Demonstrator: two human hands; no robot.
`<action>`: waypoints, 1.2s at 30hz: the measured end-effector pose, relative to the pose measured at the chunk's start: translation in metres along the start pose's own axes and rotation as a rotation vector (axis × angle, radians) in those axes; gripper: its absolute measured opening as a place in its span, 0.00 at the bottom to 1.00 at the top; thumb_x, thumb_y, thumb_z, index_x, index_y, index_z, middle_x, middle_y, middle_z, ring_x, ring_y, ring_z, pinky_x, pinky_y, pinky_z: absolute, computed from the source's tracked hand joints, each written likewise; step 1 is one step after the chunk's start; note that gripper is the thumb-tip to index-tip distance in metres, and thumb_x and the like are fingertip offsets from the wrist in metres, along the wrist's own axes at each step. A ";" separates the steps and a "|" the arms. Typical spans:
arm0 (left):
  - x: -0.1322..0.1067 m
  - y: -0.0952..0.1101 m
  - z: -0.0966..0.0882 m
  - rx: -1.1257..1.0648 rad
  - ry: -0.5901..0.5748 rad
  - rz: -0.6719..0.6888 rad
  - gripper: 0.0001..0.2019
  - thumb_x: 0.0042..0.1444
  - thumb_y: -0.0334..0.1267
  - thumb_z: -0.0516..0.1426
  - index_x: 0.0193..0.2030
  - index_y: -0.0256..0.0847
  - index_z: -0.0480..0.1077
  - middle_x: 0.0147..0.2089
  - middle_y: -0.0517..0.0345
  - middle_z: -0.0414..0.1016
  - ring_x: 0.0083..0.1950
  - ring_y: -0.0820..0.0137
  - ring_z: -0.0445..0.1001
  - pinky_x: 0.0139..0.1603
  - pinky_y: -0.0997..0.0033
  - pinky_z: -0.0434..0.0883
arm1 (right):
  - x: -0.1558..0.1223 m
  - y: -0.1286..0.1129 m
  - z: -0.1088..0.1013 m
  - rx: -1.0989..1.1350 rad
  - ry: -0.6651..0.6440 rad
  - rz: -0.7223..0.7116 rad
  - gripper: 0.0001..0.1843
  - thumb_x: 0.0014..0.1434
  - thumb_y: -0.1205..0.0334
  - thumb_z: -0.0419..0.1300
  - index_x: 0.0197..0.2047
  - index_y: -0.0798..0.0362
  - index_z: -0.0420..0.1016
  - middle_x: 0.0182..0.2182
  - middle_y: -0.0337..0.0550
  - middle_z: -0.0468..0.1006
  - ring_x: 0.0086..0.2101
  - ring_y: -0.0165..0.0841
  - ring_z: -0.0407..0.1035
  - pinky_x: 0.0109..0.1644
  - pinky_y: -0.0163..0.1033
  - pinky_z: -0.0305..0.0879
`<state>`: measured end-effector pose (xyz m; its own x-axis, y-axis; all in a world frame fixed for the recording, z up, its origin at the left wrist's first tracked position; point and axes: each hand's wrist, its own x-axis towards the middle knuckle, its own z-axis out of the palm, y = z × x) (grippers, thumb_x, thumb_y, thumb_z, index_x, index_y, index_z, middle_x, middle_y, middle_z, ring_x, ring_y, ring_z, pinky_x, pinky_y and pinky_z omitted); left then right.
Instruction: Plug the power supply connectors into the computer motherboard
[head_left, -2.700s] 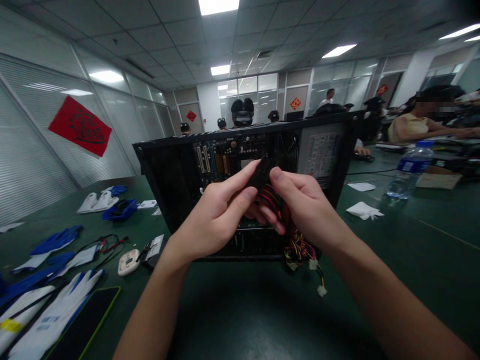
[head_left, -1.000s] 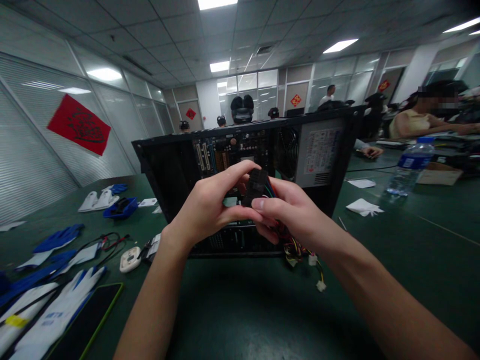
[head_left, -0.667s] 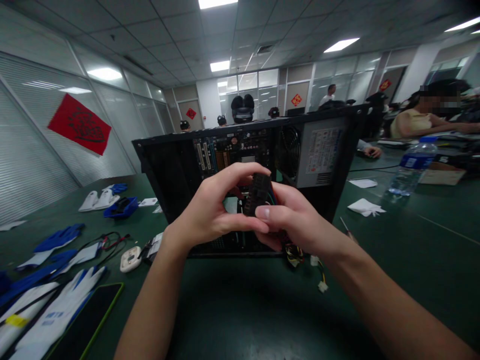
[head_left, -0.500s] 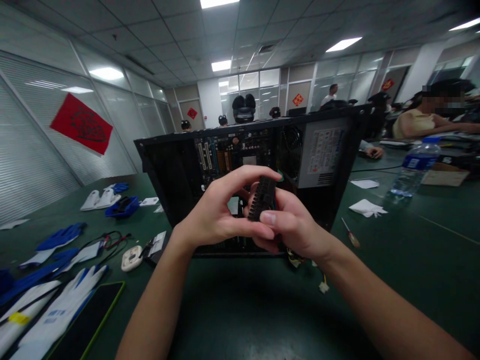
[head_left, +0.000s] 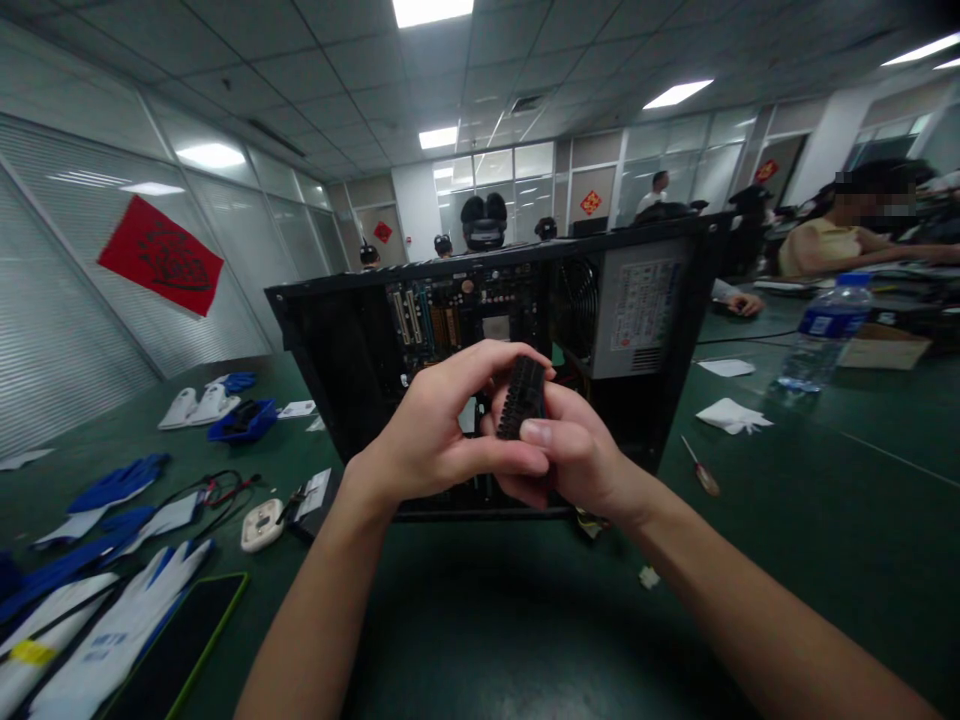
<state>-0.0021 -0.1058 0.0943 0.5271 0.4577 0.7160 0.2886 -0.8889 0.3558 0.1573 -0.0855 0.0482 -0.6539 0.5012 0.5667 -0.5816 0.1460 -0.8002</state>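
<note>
An open black computer case (head_left: 345, 350) stands on the green table (head_left: 787, 520), its motherboard and power supply (head_left: 637, 305) facing me. In front of it both my hands pinch a black multi-pin power connector (head_left: 522, 396). My left hand (head_left: 439, 430) holds it between forefinger on top and thumb below. My right hand (head_left: 577, 455) grips it from the right, thumb across the front. The connector's coloured wires run down behind my right hand, mostly hidden.
A screwdriver (head_left: 699, 470) lies right of the case, with white tissue (head_left: 731, 416) and a water bottle (head_left: 823, 335) beyond. Blue-and-white gloves (head_left: 112, 630), a phone (head_left: 176, 650), a blue tray (head_left: 240, 420) and cables lie at left. Other people sit at the far right.
Both hands have kept hold of the connector and turned it upright, its pin face now toward me. They have drawn slightly closer; the dangling wires are now mostly hidden behind my right hand.
</note>
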 end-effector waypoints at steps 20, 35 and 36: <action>0.000 -0.017 0.003 -0.111 0.018 -0.040 0.32 0.53 0.61 0.62 0.57 0.40 0.72 0.55 0.45 0.77 0.54 0.58 0.77 0.56 0.62 0.72 | -0.009 -0.065 -0.033 -0.700 0.117 0.111 0.19 0.60 0.47 0.64 0.34 0.56 0.79 0.23 0.38 0.71 0.24 0.28 0.64 0.26 0.32 0.61; 0.004 -0.001 0.021 0.124 0.192 -0.308 0.30 0.66 0.58 0.50 0.24 0.37 0.76 0.23 0.55 0.76 0.25 0.73 0.73 0.28 0.74 0.68 | -0.005 -0.058 -0.023 -0.589 0.302 0.023 0.21 0.55 0.45 0.68 0.27 0.55 0.73 0.19 0.36 0.70 0.20 0.26 0.62 0.21 0.31 0.56; 0.004 0.001 0.022 0.118 0.195 -0.332 0.30 0.68 0.56 0.49 0.24 0.37 0.76 0.23 0.55 0.76 0.25 0.73 0.73 0.29 0.74 0.68 | -0.003 -0.056 -0.022 -0.600 0.329 0.005 0.21 0.55 0.44 0.68 0.27 0.55 0.73 0.18 0.36 0.69 0.19 0.26 0.62 0.20 0.31 0.56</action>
<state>0.0178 -0.1045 0.0850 0.2315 0.6978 0.6778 0.5133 -0.6795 0.5242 0.2029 -0.0762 0.0868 -0.4194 0.7223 0.5498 -0.1484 0.5430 -0.8265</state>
